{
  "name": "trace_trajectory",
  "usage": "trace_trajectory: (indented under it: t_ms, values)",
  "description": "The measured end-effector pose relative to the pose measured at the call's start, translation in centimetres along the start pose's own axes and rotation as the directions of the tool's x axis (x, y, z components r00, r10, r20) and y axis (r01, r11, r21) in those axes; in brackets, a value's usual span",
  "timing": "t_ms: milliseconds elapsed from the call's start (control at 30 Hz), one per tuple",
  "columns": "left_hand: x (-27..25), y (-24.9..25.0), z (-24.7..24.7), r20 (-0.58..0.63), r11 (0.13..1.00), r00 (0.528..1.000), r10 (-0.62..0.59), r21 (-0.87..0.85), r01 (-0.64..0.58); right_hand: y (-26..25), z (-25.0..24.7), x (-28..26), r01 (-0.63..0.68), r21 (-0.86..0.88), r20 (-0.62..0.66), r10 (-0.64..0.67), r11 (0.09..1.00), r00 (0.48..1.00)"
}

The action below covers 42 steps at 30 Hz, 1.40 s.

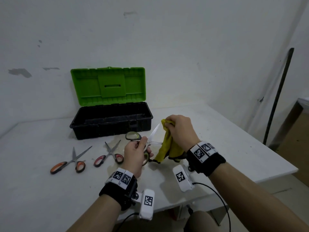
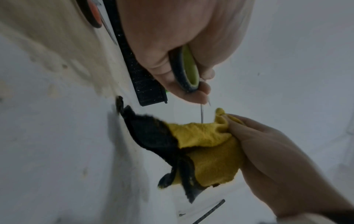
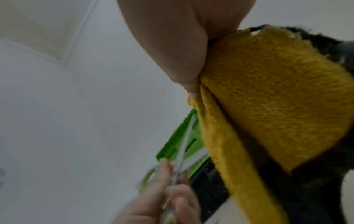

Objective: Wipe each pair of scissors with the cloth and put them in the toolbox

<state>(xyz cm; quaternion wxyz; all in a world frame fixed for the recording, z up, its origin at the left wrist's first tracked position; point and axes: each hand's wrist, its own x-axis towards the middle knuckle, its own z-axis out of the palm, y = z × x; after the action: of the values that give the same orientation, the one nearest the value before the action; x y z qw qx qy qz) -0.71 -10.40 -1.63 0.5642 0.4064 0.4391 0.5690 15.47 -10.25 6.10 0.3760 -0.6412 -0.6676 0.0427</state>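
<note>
My left hand grips green-handled scissors by the lower handle, blades spread wide above the table. My right hand clutches a yellow cloth with a dark edge, bunched right of the blades; the lower blade tip points into the cloth. The cloth's lower end trails onto the table. Orange-handled scissors and red-handled scissors lie open on the table at left. The toolbox stands behind with its green lid raised and nothing visible inside.
The white table meets a white wall at the back, and its right edge drops off near my right forearm. A dark pole leans against the wall at far right. Cables hang from the wrist cameras at the table's front edge.
</note>
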Motion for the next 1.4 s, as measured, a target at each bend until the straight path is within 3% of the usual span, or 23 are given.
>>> trace_trajectory:
  t_ms: [200,367,533,733,933,1133,1400]
  values:
    - [0.9,-0.1,-0.5,-0.098,0.981,0.99,-0.097,-0.18,0.078,-2.8,-1.5,-2.3,0.11,-0.001,-0.006,-0.11,0.994,0.994]
    - [0.1,0.2,0.6,0.022,0.979,0.991,-0.129,-0.158,0.131,-3.1,1.7,-3.4,0.151,-0.041,0.167,-0.143,0.988,0.976]
    - [-0.1,1.1,0.1,0.125,0.924,0.969,-0.212,-0.297,0.24,-2.9,2.2,-3.3,0.128,-0.026,0.174,-0.121,0.991,0.977]
    - [-0.1,1.1,-0.1,0.131,0.948,0.975,-0.181,-0.239,0.208,-3.4,2.0,-3.6,0.167,0.021,0.197,-0.168,0.986,0.966]
    - [-0.1,0.6,0.0,0.139,0.986,0.986,-0.097,-0.121,0.115,-4.0,0.9,-3.9,0.225,-0.069,0.302,-0.195,0.972,0.933]
    - [-0.2,0.1,0.3,0.151,0.991,0.984,-0.093,-0.086,0.107,-4.6,0.8,-4.0,0.269,-0.082,0.359,-0.223,0.96,0.906]
    - [0.0,-0.2,0.1,0.157,0.991,0.984,-0.084,-0.09,0.099,-4.6,1.0,-4.1,0.269,-0.132,0.342,-0.211,0.954,0.916]
